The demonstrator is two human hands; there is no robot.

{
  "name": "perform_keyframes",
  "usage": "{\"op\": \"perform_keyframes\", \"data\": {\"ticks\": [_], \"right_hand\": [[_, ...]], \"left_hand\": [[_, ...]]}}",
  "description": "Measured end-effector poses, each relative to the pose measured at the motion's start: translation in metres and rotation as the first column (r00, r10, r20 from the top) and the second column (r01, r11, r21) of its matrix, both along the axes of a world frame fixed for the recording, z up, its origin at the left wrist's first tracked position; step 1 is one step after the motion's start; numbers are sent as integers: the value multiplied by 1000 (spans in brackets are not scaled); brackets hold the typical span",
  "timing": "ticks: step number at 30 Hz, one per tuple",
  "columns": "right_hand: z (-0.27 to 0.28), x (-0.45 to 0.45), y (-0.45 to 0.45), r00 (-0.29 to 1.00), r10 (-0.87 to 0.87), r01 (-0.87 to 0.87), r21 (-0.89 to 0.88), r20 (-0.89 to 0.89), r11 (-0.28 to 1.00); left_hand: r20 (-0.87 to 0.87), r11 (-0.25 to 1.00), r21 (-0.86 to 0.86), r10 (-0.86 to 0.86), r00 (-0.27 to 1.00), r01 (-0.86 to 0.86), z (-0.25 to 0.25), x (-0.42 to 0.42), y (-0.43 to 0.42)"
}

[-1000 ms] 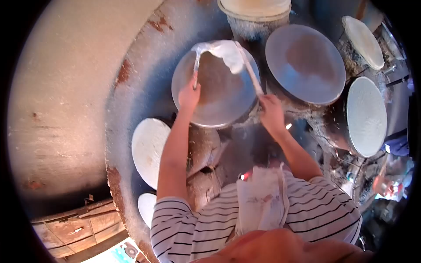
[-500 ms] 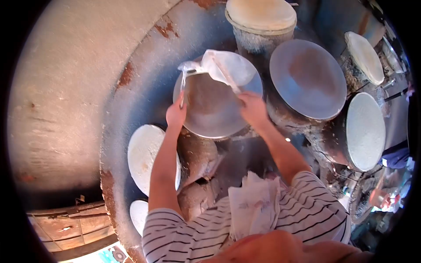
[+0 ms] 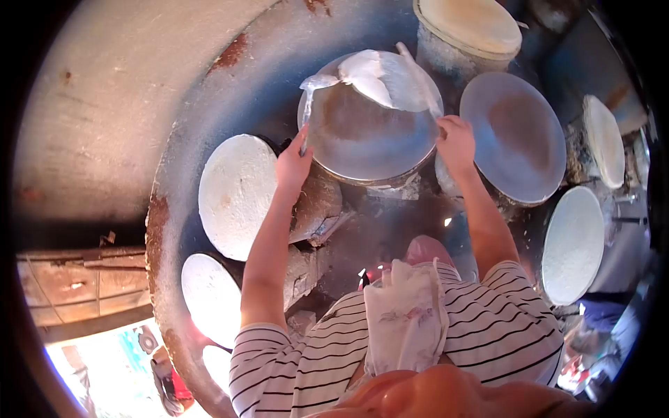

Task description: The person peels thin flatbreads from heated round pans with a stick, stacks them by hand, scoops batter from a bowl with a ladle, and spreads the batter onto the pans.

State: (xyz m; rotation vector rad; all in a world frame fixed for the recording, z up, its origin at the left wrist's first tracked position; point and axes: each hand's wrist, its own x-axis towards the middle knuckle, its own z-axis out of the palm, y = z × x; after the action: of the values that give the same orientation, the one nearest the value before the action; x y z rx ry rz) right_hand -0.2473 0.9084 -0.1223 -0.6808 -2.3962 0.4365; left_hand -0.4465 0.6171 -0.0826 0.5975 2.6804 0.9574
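While the griddle in use (image 3: pixel 373 143) is coated only over its far part, the step in hand looks like spreading, and the next move seems to call for light, level pressure across the bare middle. It is one of two grey griddles; the second griddle (image 3: pixel 512 136) stands just beside it at three o'clock.

Taking the clock from the griddle in use, twelve being away from the person, six pale rounds (image 3: pixel 238 197) lie about: one between one and two, one at three farther off, one at four, one at eight, two at seven, the lowest partly hidden.

One layer of white batter (image 3: pixel 376 78) runs from eleven to past two. Of two hands, the left hand (image 3: pixel 294 166), at eight, grips one ladle (image 3: pixel 318 81), its bowl at ten; whether it touches the batter I cannot tell. The right hand (image 3: pixel 456 145), past three, is closed on one flat stick (image 3: pixel 419 78) angled towards one.
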Motion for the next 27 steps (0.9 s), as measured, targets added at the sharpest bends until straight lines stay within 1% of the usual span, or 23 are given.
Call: {"op": "perform_keyframes", "data": {"ticks": [1, 2, 5, 6, 7, 9, 10, 11, 12, 13, 14, 15, 16, 17, 18, 19, 20, 21, 22, 23, 24, 25, 27], "right_hand": [[-4, -10, 5, 998, 42, -43, 20, 44, 999], [-4, -23, 2, 993, 112, -111, -31, 24, 993], [-7, -59, -8, 962, 270, -264, -115, 39, 958], [-3, -72, -6, 949, 310, -298, -152, 57, 942], [-4, -79, -11, 932, 354, -331, -210, 83, 920], [11, -79, -15, 882, 462, -438, -196, 94, 877], [21, -76, -4, 850, 521, -500, -196, 74, 844], [26, -69, 22, 817, 577, -570, -129, 16, 811], [48, -62, 55, 776, 620, -604, -145, 113, 783], [55, -60, 96, 752, 638, -642, -37, 163, 766], [56, -61, 117, 805, 574, -578, -25, 149, 816], [61, -69, 139, 875, 469, -473, 5, 119, 881], [38, -85, 139, 860, 509, -509, 72, 12, 858], [16, -94, 136, 836, 545, -549, 105, 67, 829], [18, -106, 116, 803, 589, -594, 38, 87, 804], [-1, -122, 100, 752, 659, -658, -58, -2, 751], [-9, -127, 80, 742, 670, -669, -80, -25, 739], [1, -122, 67, 716, 697, -689, -127, 38, 714], [0, -119, 58, 697, 717, -703, -194, 3, 684], [-2, -111, 58, 678, 735, -724, -183, -11, 665], [-2, -96, 56, 654, 756, -747, -180, -21, 640], [-1, -92, 55, 629, 776, -770, -166, -40, 616], [25, -86, 91, 506, 859, -858, -145, -78, 493]], "left_hand": [[20, 999, -42, 34, 999, -34, 6, 4, 6], [48, 997, -17, 71, 996, -70, 12, 14, 11], [-28, 995, 57, 83, 996, -82, 5, 35, 17], [30, 991, 26, 131, 991, -131, 0, 42, 16], [14, 986, 65, 153, 988, -154, 1, 44, 19], [-5, 956, 143, 260, 966, -256, -2, 71, 17], [100, 936, -66, 351, 931, -346, 22, 93, 22], [16, 933, 16, 359, 933, -359, 7, 101, 16], [33, 924, 23, 380, 924, -381, 21, 121, 13], [66, 918, 32, 392, 918, -394, 35, 141, 13], [65, 922, 114, 365, 929, -371, 34, 153, 12], [-6, 929, 97, 359, 933, -357, 48, 149, 25], [24, 925, 59, 375, 927, -375, 50, 147, 27], [60, 915, 19, 402, 914, -403, 41, 153, 38], [21, 924, 28, 381, 924, -382, 44, 140, 47], [5, 927, 26, 375, 927, -375, 45, 139, 50], [-4, 926, 16, 377, 926, -377, 44, 144, 51], [60, 912, -12, 410, 910, -410, 46, 152, 53], [120, 896, -36, 443, 889, -442, 49, 157, 58], [172, 882, -54, 469, 866, -467, 51, 159, 61], [152, 881, -21, 470, 869, -473, 45, 173, 58], [58, 903, 7, 429, 901, -430, 31, 180, 51], [-150, 938, 54, 347, 926, -343, 9, 194, 35]]}}
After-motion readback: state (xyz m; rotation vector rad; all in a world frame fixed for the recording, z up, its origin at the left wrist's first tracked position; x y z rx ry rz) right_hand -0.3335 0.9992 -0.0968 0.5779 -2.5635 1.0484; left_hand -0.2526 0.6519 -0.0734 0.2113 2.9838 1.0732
